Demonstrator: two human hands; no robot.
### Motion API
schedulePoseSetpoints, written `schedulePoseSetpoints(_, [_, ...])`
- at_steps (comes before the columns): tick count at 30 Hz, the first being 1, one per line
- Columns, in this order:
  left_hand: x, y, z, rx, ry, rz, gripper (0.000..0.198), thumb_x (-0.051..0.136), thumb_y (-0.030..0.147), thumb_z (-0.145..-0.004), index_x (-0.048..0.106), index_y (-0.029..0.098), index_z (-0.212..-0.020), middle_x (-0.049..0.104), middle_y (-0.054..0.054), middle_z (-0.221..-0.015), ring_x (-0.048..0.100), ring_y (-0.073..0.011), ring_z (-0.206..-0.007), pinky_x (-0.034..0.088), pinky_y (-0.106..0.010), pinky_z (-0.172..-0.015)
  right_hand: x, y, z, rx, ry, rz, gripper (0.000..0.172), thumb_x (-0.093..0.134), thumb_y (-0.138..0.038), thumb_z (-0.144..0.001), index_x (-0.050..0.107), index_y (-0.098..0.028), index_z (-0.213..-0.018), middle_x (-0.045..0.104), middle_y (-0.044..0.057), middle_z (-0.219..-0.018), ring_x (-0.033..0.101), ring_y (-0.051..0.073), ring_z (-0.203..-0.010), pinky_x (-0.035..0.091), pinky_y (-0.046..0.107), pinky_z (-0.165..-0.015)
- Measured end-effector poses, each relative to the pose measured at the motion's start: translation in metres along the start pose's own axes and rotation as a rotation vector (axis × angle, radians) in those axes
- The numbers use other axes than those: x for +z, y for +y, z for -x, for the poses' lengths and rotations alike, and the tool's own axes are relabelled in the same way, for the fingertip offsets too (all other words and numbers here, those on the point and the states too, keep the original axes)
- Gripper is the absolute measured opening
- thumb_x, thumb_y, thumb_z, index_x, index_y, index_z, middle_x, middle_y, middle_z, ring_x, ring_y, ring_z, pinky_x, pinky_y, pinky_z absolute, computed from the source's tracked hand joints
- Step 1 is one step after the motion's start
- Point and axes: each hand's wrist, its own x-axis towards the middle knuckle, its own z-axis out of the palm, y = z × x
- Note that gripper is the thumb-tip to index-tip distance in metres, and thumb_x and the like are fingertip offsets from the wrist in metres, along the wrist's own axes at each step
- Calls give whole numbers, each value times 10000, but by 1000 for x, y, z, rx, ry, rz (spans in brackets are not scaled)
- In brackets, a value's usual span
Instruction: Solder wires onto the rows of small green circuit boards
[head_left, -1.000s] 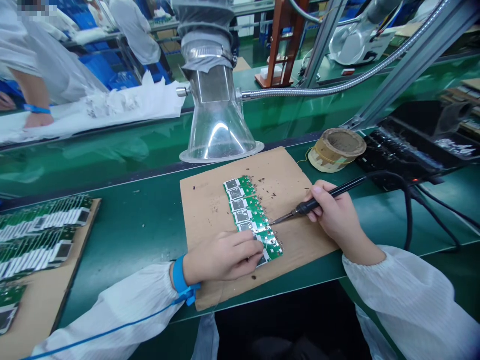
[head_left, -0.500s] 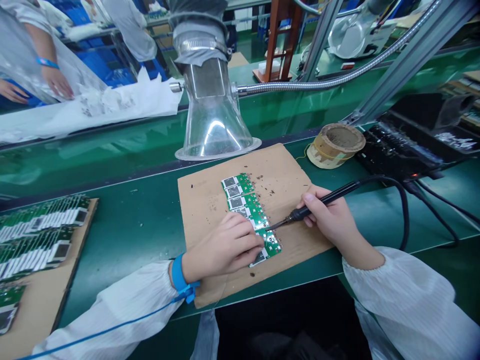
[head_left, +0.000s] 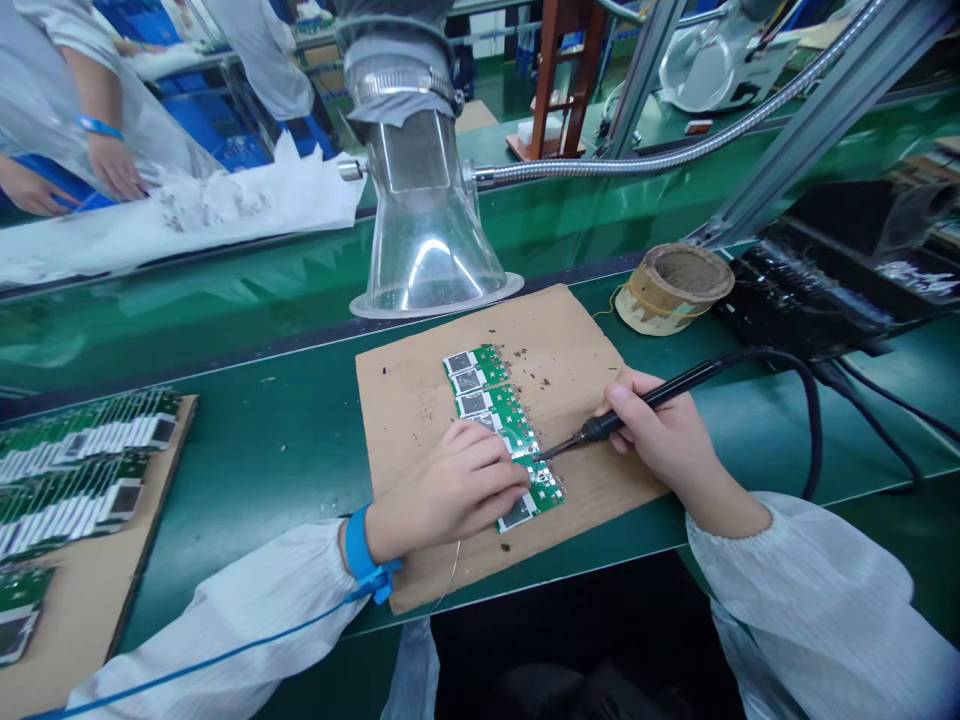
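In my right hand (head_left: 660, 430) I hold a black soldering iron (head_left: 679, 385) by its handle. Its tip rests at a row of small green circuit boards (head_left: 487, 405), near the lower boards. My left hand (head_left: 465, 485) lies over the lower part of the row, fingers closed in a pinch close to the iron's tip. A thin solder wire (head_left: 456, 565) trails from beneath this hand toward the table edge; the fingers hide its other end. Under the boards is a brown cardboard sheet (head_left: 405, 400), with dark specks scattered on it. A blue strap (head_left: 360, 545) circles my left wrist.
A clear fume hood (head_left: 435, 250) hangs just behind the cardboard. On the left, more circuit boards (head_left: 82, 450) stand in rows on another board. At the right are a tape-roll ring (head_left: 675, 290) and a black tray (head_left: 810, 290). Across the bench, a co-worker's hand (head_left: 112, 165) shows.
Both my hands stay almost in place, with the iron's tip still at the boards. The solder wire below my left hand has shifted slightly. A co-worker's hands across the bench have moved a little.
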Motion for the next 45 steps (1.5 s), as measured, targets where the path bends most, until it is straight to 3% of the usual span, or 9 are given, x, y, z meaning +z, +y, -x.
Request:
schedulePoseSetpoints(11, [6, -3, 2, -9, 42, -13, 68, 601, 222, -1096, 662, 199, -1115, 648, -34, -941, 549, -197, -915, 441, -394, -917, 0, 0, 0, -13, 2, 0, 469, 620, -562, -1063, 607, -216, -747, 487, -43, -531, 485, 108, -468, 365, 251, -463])
schedulePoseSetpoints(18, [-2, 15, 6, -54, 149, 224, 121, 614, 185, -1093, 706, 201, -1169, 599, -24, -929, 581, -127, -786, 476, -242, -677, -1, -2, 1, -35, -3, 57, 490, 597, -556, -1077, 595, -212, -728, 522, -34, -563, 492, 102, -484, 374, 257, -489])
schedulePoseSetpoints(22, [0, 23, 8, -149, 150, 250, 23, 629, 177, -1072, 648, 190, -1076, 571, 17, -841, 494, -97, -650, 389, -224, -563, 1, -4, 1, -41, 2, 36, 528, 616, -587, -1059, 572, -208, -694, 515, -34, -541, 484, 96, -478, 369, 252, -490])
schedulePoseSetpoints(25, [2, 24, 8, -151, 134, 251, 78, 617, 143, -1031, 564, 198, -1016, 521, 55, -772, 403, -83, -576, 307, -227, -507, 2, -5, -1, -26, 12, -11, 515, 647, -614, -1033, 620, -204, -722, 504, -38, -524, 489, 96, -464, 363, 244, -472])
schedulePoseSetpoints(28, [2, 23, 7, -113, 137, 223, 107, 561, 97, -998, 550, 202, -1020, 517, 49, -774, 397, -96, -592, 303, -242, -522, 3, -7, 0, 15, 53, -147, 494, 705, -618, -994, 651, -201, -734, 470, -50, -526, 480, 91, -436, 384, 237, -447])
schedulePoseSetpoints(32, [-1, 20, 2, -31, 125, 142, 102, 565, 102, -1028, 597, 198, -1029, 571, 12, -794, 475, -139, -698, 387, -278, -632, 4, -8, 8, 62, 141, -304, 477, 740, -610, -970, 667, -202, -734, 424, -59, -537, 437, 82, -421, 377, 220, -406])
schedulePoseSetpoints(45, [-1, 18, 0, -103, 40, 134, 114, 559, 186, -1081, 655, 197, -1020, 619, -10, -840, 533, -168, -795, 427, -338, -792, 5, -13, 18, 51, 83, -74, 516, 656, -639, -1018, 651, -201, -747, 489, -42, -541, 509, 95, -440, 387, 235, -444])
